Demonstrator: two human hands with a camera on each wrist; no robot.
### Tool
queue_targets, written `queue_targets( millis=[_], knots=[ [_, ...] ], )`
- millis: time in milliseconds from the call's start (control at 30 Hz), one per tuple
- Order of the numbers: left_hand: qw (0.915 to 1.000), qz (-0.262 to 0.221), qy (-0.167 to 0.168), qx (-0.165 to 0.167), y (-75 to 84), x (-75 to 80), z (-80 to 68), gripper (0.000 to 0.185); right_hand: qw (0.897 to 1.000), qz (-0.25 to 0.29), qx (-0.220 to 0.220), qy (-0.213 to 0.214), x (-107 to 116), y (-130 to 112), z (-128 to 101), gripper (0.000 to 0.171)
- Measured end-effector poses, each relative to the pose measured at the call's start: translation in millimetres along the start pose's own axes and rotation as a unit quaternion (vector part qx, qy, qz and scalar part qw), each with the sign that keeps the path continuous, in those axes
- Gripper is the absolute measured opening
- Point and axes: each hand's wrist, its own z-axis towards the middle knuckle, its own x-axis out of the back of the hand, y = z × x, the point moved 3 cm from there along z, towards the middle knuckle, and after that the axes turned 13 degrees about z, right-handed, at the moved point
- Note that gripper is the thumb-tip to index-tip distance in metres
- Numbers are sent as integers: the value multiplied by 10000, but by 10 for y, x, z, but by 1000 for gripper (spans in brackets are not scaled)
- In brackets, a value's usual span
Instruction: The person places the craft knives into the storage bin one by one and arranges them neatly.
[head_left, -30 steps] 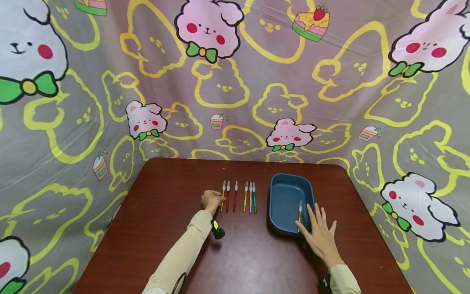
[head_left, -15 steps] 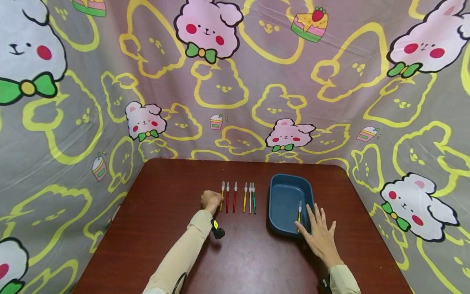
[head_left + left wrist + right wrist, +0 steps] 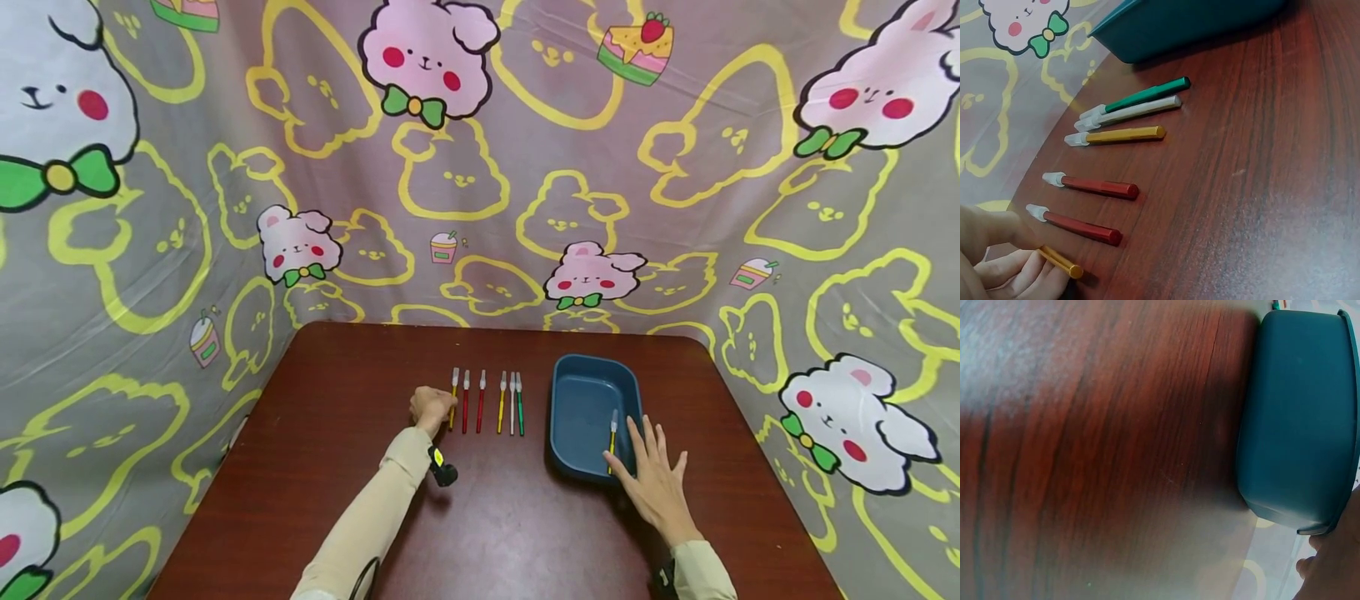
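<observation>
My left hand (image 3: 432, 407) pinches a slim yellow craft knife (image 3: 1060, 261) between thumb and fingers, its pale capped end pointing to the back of the table. To its right lie two red craft knives (image 3: 481, 403), then a yellow one (image 3: 1125, 134), a white one (image 3: 1141, 112) and a green one (image 3: 1147, 94), all with translucent caps. My right hand (image 3: 660, 475) spreads its fingers at the right rim of a blue tray (image 3: 585, 382). Inside that tray rests another yellow craft knife (image 3: 612, 439), near the thumb.
A brown wooden table (image 3: 360, 367) carries everything. Curtains (image 3: 480, 250) with a rabbit print stand around its back and sides. Seen from the right wrist, the tray's outer wall (image 3: 1300, 419) rises from the tabletop.
My left hand has shifted very slightly left with the yellow craft knife, widening the gap to the first red one. My right hand and the tray stay in place.
</observation>
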Motion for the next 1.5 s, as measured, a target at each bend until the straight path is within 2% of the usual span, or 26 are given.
queue_targets(
  millis=[133,367,733,1000,1500],
  knots=[
    [9987,-450,-225,7,-3,-12,-4,9,10000,-30,-29,-23,2,4,-6,86],
    [9901,-1313,-491,-107,75,-9,-28,13,9999,-84,-73,-57,21,-3,-4,85],
    [9726,-2039,-1026,-436,322,0,-200,24,10000,-19,-5,17,13,1,-13,85],
    [9604,-2329,-1405,-598,477,-55,-252,25,10000,-76,-53,-22,11,19,3,87],
    [9438,-2381,-2075,-973,775,-266,-554,26,10000,-76,-22,-17,13,0,-6,86]
  ],
)
